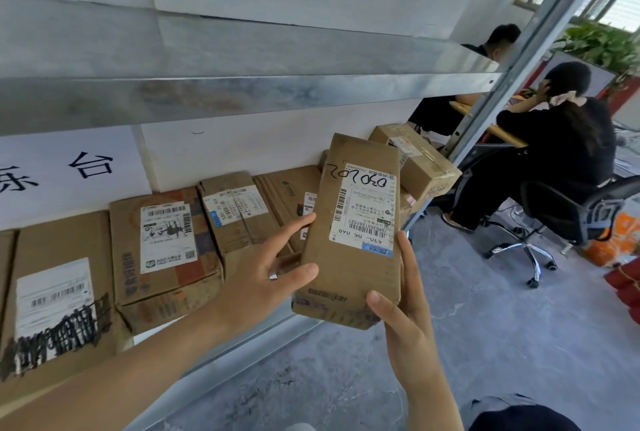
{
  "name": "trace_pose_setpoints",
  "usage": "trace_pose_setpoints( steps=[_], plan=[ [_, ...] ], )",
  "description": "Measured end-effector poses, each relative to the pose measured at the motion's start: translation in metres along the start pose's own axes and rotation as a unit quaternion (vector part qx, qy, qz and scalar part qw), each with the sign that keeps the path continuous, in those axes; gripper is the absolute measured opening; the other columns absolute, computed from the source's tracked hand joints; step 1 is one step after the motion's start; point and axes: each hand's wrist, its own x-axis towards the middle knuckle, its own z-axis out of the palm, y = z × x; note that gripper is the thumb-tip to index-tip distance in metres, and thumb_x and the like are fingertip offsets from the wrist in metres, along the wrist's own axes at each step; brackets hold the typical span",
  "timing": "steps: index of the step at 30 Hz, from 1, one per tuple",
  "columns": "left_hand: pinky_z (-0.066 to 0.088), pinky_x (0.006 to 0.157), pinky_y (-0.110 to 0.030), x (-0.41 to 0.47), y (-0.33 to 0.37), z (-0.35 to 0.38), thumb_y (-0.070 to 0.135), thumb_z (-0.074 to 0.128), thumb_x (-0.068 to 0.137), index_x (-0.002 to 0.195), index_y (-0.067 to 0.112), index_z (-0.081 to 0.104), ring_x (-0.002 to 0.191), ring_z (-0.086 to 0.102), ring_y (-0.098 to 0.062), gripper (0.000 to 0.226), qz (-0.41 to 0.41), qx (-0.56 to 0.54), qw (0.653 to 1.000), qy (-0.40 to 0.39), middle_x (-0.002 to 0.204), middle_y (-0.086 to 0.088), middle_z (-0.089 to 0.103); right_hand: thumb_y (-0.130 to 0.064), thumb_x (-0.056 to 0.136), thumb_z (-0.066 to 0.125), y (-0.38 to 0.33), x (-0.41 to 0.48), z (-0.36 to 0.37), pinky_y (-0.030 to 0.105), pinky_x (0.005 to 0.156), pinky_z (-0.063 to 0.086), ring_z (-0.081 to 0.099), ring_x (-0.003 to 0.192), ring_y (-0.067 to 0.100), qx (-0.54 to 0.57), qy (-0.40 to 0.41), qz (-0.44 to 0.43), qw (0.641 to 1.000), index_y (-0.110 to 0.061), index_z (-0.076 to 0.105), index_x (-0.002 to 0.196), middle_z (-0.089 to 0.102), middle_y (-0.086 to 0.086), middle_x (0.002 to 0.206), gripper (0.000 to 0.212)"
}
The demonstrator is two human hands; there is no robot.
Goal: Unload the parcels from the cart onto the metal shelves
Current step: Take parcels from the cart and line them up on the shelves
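Before the lower metal shelf [263, 336] with its row of boxes, I held the parcel [349, 236] upright: right hand [405, 323] gripping its bottom corner, left hand [263, 267] spread wide against its left edge. Its label bore a blue ZTO tag and upside-down handwritten digits. Grey concrete floor [485, 344] lay below.

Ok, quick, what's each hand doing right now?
Left hand: open, straight fingers steadying the parcel at its left edge.
Right hand: grips the parcel's lower right corner, thumb on front.
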Motion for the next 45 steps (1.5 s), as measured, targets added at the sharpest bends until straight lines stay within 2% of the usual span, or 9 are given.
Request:
trace_pose_setpoints(
  steps=[4,8,14,20,25,29,38,43,45],
  plan=[
    [0.05,0.091,-0.021,0.011,0.0,0.014,0.044,0.065,0.075,0.134,0.051,0.039,0.117,0.056,-0.004,0.064,-0.008,-0.011,1.0,-0.009,0.127,0.024,0.057,-0.031,0.069,0.072,0.001,0.006,-0.017,0.024,0.087,0.052,0.048,0.13,0.014,0.01,0.01,0.0,1.0,-0.05,0.038,0.138,0.053,-0.011,0.14,0.079],
    [0.051,0.082,-0.016,0.029,0.005,0.03,0.03,0.066,0.084,0.133,0.046,0.037,0.111,0.059,-0.002,0.059,-0.017,-0.026,1.0,0.005,0.117,0.027,0.062,-0.031,0.066,0.073,0.004,0.023,-0.037,0.024,0.086,0.052,0.051,0.128,0.014,0.02,0.007,0.006,1.0,-0.044,0.035,0.141,0.056,-0.013,0.135,0.085],
    [0.052,0.079,-0.016,0.068,0.004,0.059,0.037,0.07,0.08,0.131,0.052,0.037,0.114,0.058,-0.002,0.063,-0.025,-0.038,0.998,0.038,0.124,0.022,0.059,-0.016,0.071,0.073,0.006,0.064,-0.08,0.028,0.087,0.053,0.054,0.124,0.012,0.034,-0.023,0.015,0.999,-0.037,0.033,0.144,0.058,-0.016,0.133,0.086],
    [0.05,0.085,-0.012,0.109,0.0,0.103,0.044,0.064,0.084,0.123,0.066,0.038,0.112,0.053,0.011,0.052,-0.017,-0.005,0.993,0.117,0.114,0.054,0.044,-0.032,0.064,0.079,-0.001,0.113,-0.133,0.029,0.087,0.054,0.055,0.124,0.013,0.041,-0.086,0.044,0.995,-0.041,0.032,0.143,0.058,-0.012,0.133,0.093],
    [0.05,0.086,-0.014,0.137,-0.004,0.137,0.036,0.058,0.077,0.127,0.058,0.04,0.112,0.057,0.002,0.057,-0.02,-0.02,0.983,0.18,0.116,0.041,0.053,-0.041,0.061,0.085,-0.003,0.152,-0.171,0.028,0.089,0.053,0.052,0.127,0.014,0.04,-0.15,0.062,0.986,-0.037,0.031,0.145,0.054,-0.01,0.138,0.1],
    [0.045,0.097,-0.025,0.152,-0.009,0.155,0.044,0.064,0.084,0.123,0.064,0.041,0.119,0.053,0.001,0.05,-0.022,-0.016,0.972,0.232,0.124,0.037,0.051,-0.04,0.062,0.084,-0.001,0.175,-0.191,0.026,0.088,0.053,0.053,0.125,0.01,0.046,-0.193,0.077,0.977,-0.041,0.031,0.144,0.055,-0.014,0.136,0.098],
    [0.039,0.066,0.005,0.176,-0.003,0.182,0.019,0.051,0.093,0.132,0.048,0.035,0.095,0.05,0.027,0.05,-0.045,0.011,0.953,0.3,0.096,0.053,0.052,-0.038,0.067,0.076,0.007,0.208,-0.21,0.022,0.089,0.051,0.05,0.127,0.003,0.042,-0.247,0.086,0.964,-0.04,0.03,0.144,0.054,-0.021,0.136,0.09],
    [0.045,0.076,-0.001,0.185,-0.002,0.186,0.033,0.05,0.09,0.13,0.056,0.032,0.1,0.054,0.019,0.05,-0.058,0.017,0.948,0.312,0.105,0.046,0.055,-0.057,0.064,0.079,0.008,0.218,-0.212,0.019,0.087,0.051,0.051,0.125,0.001,0.02,-0.252,0.077,0.964,-0.034,0.031,0.144,0.054,-0.024,0.134,0.097],
    [0.043,0.077,0.001,0.188,-0.001,0.186,0.038,0.049,0.089,0.13,0.059,0.03,0.102,0.049,0.025,0.05,-0.054,0.036,0.949,0.308,0.109,0.05,0.05,-0.064,0.063,0.076,0.009,0.221,-0.212,0.02,0.089,0.051,0.052,0.124,0.0,0.005,-0.248,0.062,0.967,-0.034,0.031,0.143,0.054,-0.027,0.132,0.097]
  ],
)
